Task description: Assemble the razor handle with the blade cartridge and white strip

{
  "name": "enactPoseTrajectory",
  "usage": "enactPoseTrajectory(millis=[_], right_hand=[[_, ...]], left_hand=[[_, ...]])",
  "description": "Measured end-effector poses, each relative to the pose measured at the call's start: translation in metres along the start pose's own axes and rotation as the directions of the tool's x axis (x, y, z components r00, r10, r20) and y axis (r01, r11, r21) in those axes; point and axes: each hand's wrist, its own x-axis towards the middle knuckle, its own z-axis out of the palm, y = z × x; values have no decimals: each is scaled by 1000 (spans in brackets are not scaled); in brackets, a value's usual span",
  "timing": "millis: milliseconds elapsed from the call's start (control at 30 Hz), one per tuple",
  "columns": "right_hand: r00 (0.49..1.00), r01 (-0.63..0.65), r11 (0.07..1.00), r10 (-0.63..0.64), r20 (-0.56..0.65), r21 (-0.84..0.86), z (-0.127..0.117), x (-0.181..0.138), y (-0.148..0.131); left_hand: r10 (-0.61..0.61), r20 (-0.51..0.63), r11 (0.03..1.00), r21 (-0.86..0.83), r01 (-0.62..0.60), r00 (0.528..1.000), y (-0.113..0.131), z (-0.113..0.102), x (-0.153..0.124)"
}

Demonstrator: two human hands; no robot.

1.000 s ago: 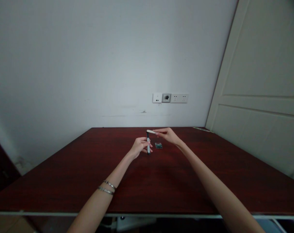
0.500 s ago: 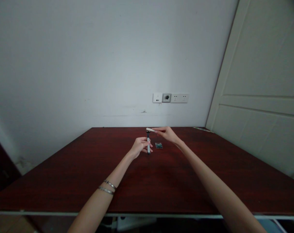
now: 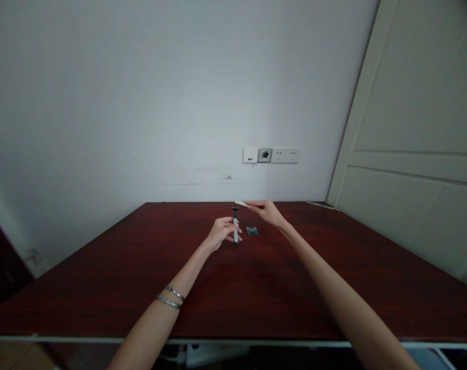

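Note:
My left hand (image 3: 220, 232) is closed around a slim razor-like handle (image 3: 235, 229), held upright with its dark top end showing above my fingers. My right hand (image 3: 267, 211) pinches a small white flat piece (image 3: 240, 203) just above and slightly right of the handle's top, apart from it. A small green and clear case (image 3: 252, 231) lies on the dark red table (image 3: 256, 288) between my two hands, below my right wrist.
The table runs to a white wall with a row of sockets (image 3: 271, 155). A pale door (image 3: 418, 154) stands at the right. Two bracelets (image 3: 171, 298) sit on my left forearm. The table's near edge (image 3: 233, 341) is light-coloured.
The white piece sat on the top of the handle before. My right hand has lifted it off and a little up and to the right. My left hand keeps the handle still.

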Motion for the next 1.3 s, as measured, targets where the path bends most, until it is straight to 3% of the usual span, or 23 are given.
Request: enactPoseTrajectory(millis=[100, 267, 400, 567, 867, 1300], right_hand=[[998, 34, 998, -37, 59, 52, 0, 0, 5], [999, 8, 999, -6, -47, 40, 0, -1, 13], [997, 30, 994, -37, 68, 107, 0, -3, 16], [995, -29, 995, 38, -97, 92, -1, -3, 17], [991, -24, 992, 40, -126, 121, 17, -22, 0], [988, -43, 984, 68, -142, 171, 27, -23, 10]], left_hand=[[4, -6, 1000, 3, -4, 1000, -1, -1, 0], [0, 0, 1000, 13, 0, 1000, -1, -2, 0], [-1, 5, 1000, 18, 1, 1000, -1, -2, 1], [4, -4, 1000, 30, -4, 1000, -1, -3, 2], [4, -287, 965, 252, 71, 958, -1, -4, 9], [66, -341, 973, 231, 15, 938, -2, -5, 10]])
